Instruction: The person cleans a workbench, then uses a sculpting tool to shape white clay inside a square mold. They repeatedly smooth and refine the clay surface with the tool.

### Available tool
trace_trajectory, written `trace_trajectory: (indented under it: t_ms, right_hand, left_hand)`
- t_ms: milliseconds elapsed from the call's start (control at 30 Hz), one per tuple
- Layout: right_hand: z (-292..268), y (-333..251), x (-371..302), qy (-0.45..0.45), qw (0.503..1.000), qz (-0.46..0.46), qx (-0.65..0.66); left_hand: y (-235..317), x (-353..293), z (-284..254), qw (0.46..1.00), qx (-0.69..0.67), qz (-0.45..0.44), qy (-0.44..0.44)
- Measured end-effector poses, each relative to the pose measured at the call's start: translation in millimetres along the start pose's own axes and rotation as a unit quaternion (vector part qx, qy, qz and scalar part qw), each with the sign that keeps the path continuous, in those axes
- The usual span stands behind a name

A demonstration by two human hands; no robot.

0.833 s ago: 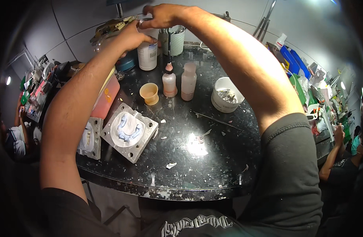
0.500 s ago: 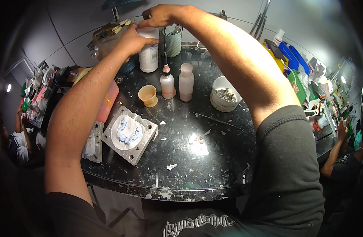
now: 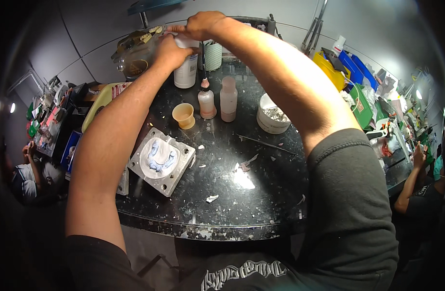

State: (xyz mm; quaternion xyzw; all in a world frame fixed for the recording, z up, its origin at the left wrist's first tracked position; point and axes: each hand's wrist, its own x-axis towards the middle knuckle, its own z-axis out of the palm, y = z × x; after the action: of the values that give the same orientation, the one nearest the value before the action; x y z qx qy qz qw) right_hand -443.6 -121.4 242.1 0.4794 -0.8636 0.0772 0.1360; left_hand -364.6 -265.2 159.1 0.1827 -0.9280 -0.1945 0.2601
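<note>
At the back of the bench stands a tall white plastic bottle (image 3: 185, 75). My left hand (image 3: 172, 52) is wrapped round its upper part, thumb stretched across the front. My right hand (image 3: 203, 25) is bent over the bottle's top, one finger reaching left; the cap is hidden beneath the hands. Nearer to me lies a square metal dental flask (image 3: 176, 180) filled with white plaster, with a bluish horseshoe-shaped dental arch (image 3: 159, 162) set in it. Between flask and bottle stand a small yellowish cup (image 3: 183, 116), a dropper-type bottle (image 3: 206, 104) with pink contents and a frosted bottle (image 3: 228, 99).
A white tub (image 3: 272, 121) of small metal pieces stands right of the bottles. A thin metal tool (image 3: 266, 144) and scraps lie on the black bench (image 3: 227, 179). Behind are a green ribbed holder (image 3: 213, 56) and a clear jar (image 3: 135, 63). Other people work at both sides.
My right hand has shifted a little right and down over the bottle's top, a finger now extended left. The left hand keeps its hold. The view has shifted slightly.
</note>
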Motion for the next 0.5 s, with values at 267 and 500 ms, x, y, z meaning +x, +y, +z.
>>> trace_trajectory:
  t_ms: [267, 500]
  right_hand:
    - [-54, 61, -122, -0.39, 0.891, 0.048, 0.23]
    - [28, 76, -140, -0.266, 0.919, 0.021, 0.29]
  left_hand:
    - [19, -35, -34, 0.99, 0.138, 0.015, -0.015]
    - [60, -72, -68, 0.94, 0.28, -0.021, -0.193]
